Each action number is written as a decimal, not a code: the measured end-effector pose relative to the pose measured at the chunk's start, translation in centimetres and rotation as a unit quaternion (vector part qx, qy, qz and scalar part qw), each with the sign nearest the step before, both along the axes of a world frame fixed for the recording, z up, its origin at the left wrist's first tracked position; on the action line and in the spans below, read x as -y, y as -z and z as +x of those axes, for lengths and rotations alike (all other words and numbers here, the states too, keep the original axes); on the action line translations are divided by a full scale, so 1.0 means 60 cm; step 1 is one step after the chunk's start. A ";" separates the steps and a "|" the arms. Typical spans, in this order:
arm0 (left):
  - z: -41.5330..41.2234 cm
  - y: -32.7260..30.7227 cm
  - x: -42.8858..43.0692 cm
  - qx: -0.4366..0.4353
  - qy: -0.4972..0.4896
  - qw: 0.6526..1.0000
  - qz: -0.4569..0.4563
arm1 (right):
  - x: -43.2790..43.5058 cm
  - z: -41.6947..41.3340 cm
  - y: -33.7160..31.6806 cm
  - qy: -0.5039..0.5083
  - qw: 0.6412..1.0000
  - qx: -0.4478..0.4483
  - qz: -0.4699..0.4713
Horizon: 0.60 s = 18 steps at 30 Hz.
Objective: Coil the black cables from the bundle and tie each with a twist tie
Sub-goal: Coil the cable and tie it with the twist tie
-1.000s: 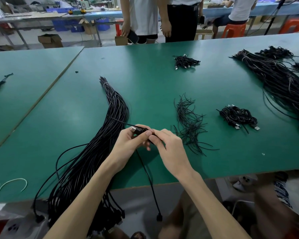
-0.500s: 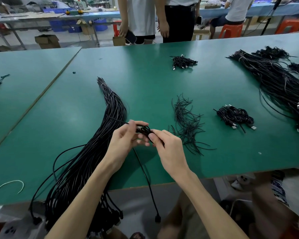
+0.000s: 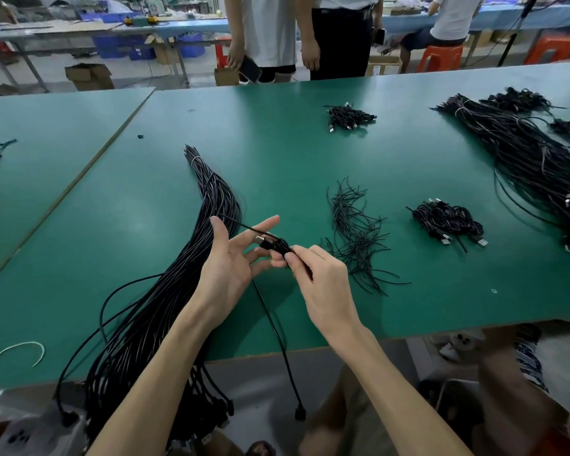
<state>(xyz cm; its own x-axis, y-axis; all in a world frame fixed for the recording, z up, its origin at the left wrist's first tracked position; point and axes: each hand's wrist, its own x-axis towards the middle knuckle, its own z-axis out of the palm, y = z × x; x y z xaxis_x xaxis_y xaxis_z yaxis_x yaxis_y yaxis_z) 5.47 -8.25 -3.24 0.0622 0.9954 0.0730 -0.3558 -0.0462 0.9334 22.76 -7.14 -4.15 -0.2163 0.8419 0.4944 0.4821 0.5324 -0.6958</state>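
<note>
Centre frame: right hand (image 3: 323,284) pinches black cable (image 3: 266,244); left hand (image 3: 231,264) spread, fingers apart, cable crossing them. Cable tail drops over the table (image 3: 277,153) near edge. Bundle (image 3: 178,291) lower left, ends hidden behind forearm. Twist ties (image 3: 356,238) just right of the hands. Loop count unreadable.

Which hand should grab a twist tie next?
Probably the right hand: the twist ties lie just beside it, though it would first have to let go of the cable it pinches. The open left hand is farther away.
</note>
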 end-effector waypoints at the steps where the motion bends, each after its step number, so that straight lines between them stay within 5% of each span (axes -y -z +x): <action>1: 0.001 0.000 -0.001 -0.002 -0.005 1.000 -0.002 | 0.003 -0.001 -0.001 0.001 1.000 0.012 0.012; 18: 0.003 0.015 0.002 -0.055 -0.051 0.996 -0.045 | 0.018 -0.010 -0.004 -0.006 0.984 0.141 0.112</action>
<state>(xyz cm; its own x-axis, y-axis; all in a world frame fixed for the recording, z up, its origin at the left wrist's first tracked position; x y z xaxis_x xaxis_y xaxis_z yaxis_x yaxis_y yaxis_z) 5.63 -8.37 -4.12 -0.0368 0.9992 -0.0178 -0.2494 0.0081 0.9684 22.14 -8.21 -3.93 -0.3807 0.7151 0.5862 0.6310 0.6644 -0.4006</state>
